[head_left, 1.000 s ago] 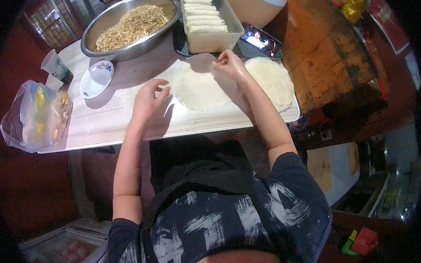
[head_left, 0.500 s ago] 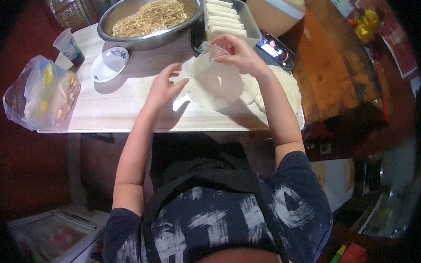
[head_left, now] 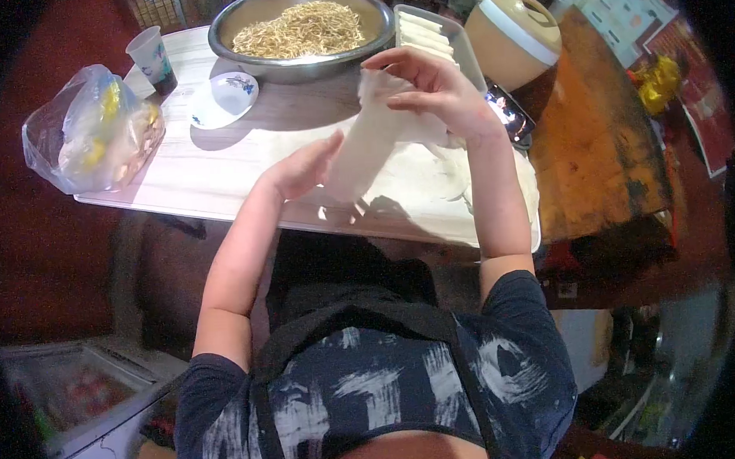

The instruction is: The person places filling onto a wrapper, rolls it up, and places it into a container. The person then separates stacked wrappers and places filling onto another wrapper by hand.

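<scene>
A thin, pale spring roll wrapper (head_left: 362, 152) hangs above the white board, lifted by its upper edge. My right hand (head_left: 439, 91) pinches that edge between thumb and fingers. To the left, my left hand (head_left: 303, 168) has its fingers stretched out beside the wrapper's left side; whether they touch it I cannot tell. More round wrappers (head_left: 431, 173) lie on the board below, partly hidden by my right forearm. Behind my right hand, a clear plastic container (head_left: 471, 65) holds several white rolls (head_left: 425, 37).
A steel bowl (head_left: 218, 35) of bean sprouts (head_left: 301, 31) stands at the back. At left are a white dish (head_left: 222, 102), a printed cup (head_left: 151, 54) and a plastic bag (head_left: 93, 135). A lit phone (head_left: 510, 112) and a beige lidded cooler (head_left: 511, 39) stand right, by a wooden tabletop (head_left: 597, 137).
My right hand has raised the wrapper, which now hangs narrower and tilted. My left hand's fingers have straightened and drawn closer together. The camera view has shifted slightly.
</scene>
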`<state>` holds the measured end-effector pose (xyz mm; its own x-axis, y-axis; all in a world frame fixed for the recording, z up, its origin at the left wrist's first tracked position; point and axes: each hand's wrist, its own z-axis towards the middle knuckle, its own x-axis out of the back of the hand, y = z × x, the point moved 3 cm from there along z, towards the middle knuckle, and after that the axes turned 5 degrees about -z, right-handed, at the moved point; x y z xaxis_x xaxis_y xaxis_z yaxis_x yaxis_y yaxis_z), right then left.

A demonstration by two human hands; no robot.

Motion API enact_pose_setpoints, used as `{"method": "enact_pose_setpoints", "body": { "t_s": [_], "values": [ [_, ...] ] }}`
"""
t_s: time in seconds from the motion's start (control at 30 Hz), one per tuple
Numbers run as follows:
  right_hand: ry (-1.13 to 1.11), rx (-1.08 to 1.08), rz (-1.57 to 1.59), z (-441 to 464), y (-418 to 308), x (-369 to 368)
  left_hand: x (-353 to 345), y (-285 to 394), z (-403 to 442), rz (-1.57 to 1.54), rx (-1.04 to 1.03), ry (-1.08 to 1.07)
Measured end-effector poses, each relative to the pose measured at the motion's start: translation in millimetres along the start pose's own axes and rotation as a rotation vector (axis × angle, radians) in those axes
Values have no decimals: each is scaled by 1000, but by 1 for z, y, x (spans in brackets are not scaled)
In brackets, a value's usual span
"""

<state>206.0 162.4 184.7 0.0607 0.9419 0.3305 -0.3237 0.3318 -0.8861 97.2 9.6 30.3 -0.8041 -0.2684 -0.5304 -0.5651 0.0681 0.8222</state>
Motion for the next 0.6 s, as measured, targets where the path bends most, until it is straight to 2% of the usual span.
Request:
{"method": "enact_pose_setpoints", "body": {
  "t_s": [0.07, 0.13, 0.2, 0.3, 0.33, 0.37, 0.4, 0.47, 0.5, 0.53, 0.6],
  "values": [
    [13, 53, 25, 2, -1, -4, 21, -15, 12, 119, -89, -181],
    [69, -38, -33, 1, 0, -1, 10, -3, -5, 15, -148, -149],
    [102, -65, -14, 1, 19, 2, 13, 20, -23, -96, -464, 90],
    [135, -143, -24, 8, 65, 5, 30, 57, -38, 64, -515, 159],
    [138, -196, -52, 12, 74, 1, 24, 77, -46, 254, -543, 302],
    [238, -258, -155, 15, 66, -6, 21, 93, -53, 444, -565, 443],
    [237, -257, -149, 18, 69, -8, 21, 103, -56, 448, -562, 447],
    [255, -110, -38, 29, 76, -7, 19, 120, -61, 685, -701, 434],
    [302, -133, -117, 29, 80, -6, 15, 123, -63, 795, -816, 425],
    [304, -130, -111, 27, 86, -6, 13, 121, -66, 802, -814, 425],
    [339, 138, -527, 20, 94, -9, 0, 106, -81, 1167, -893, 445]
  ]
}}
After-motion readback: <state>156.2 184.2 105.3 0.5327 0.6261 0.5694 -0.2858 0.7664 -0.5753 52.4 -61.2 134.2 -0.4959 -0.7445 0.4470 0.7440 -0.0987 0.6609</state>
